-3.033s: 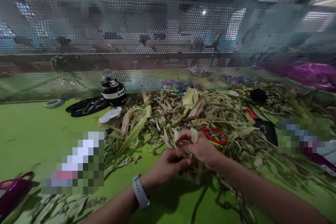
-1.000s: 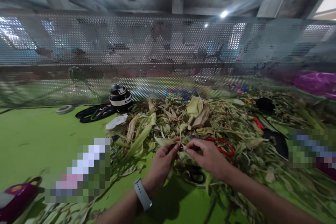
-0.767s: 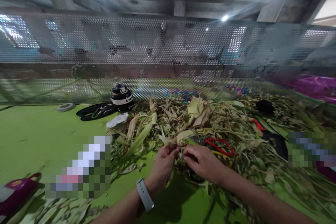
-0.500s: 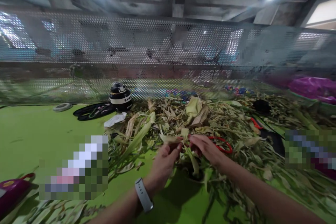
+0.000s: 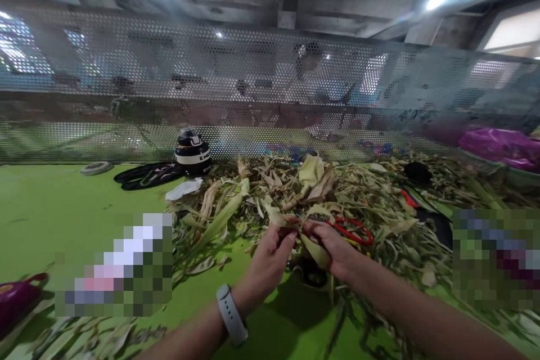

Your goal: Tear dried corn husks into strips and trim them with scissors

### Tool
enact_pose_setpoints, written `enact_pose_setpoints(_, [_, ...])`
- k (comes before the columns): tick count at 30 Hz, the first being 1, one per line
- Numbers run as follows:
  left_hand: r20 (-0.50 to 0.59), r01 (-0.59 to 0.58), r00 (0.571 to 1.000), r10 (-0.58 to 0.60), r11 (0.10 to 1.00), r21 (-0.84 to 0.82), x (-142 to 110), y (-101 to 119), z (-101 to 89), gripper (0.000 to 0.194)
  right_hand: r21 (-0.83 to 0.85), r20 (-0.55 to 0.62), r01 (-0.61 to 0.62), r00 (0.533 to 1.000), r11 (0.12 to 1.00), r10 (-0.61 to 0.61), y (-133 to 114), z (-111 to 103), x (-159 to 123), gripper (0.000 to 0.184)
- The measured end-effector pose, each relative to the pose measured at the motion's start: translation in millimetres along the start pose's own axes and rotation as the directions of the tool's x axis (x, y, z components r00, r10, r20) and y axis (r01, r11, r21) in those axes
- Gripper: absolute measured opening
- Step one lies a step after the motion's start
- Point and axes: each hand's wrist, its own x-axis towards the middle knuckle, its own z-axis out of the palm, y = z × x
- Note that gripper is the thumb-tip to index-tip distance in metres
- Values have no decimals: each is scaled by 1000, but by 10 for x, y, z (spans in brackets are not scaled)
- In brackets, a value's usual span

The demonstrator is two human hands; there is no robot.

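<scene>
My left hand (image 5: 270,256), with a grey watch (image 5: 231,315) on the wrist, pinches a pale dried corn husk strip (image 5: 276,217) at its upper end. My right hand (image 5: 333,244) grips the same bundle of husk, and a leaf (image 5: 317,250) hangs down from its fingers. Both hands meet above the near edge of a big pile of dried corn husks (image 5: 337,191) on the green table (image 5: 54,208). Red-handled scissors (image 5: 354,229) lie in the pile just right of my right hand. A dark round object (image 5: 312,277) lies under my hands.
A black and white helmet-like item (image 5: 193,152) and black straps (image 5: 145,174) sit at the back by the perforated metal screen (image 5: 211,84). A tape roll (image 5: 96,167) lies far left. A purple item (image 5: 17,298) is at the near left, purple plastic (image 5: 502,146) at the far right.
My hands have stayed together at the pile's near edge, working the husk strip; over the last second they rose slightly and a leaf now hangs from the right hand.
</scene>
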Motion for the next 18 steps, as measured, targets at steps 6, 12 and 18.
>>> enact_pose_setpoints(6, [1, 85, 996, -86, 986, -143, -28, 23, -5, 23, -3, -32, 19, 999, 1000, -19, -10, 50, -60, 6])
enact_pose_setpoints(12, [7, 86, 996, -86, 993, -75, -14, 64, 34, 36, -80, -76, 150, 985, 986, -156, 51, 48, -68, 8])
enact_pose_setpoints(18, [-40, -21, 999, 22, 1000, 2, 6, -7, 51, 22, -126, -121, 196, 970, 972, -211, 57, 59, -42, 8])
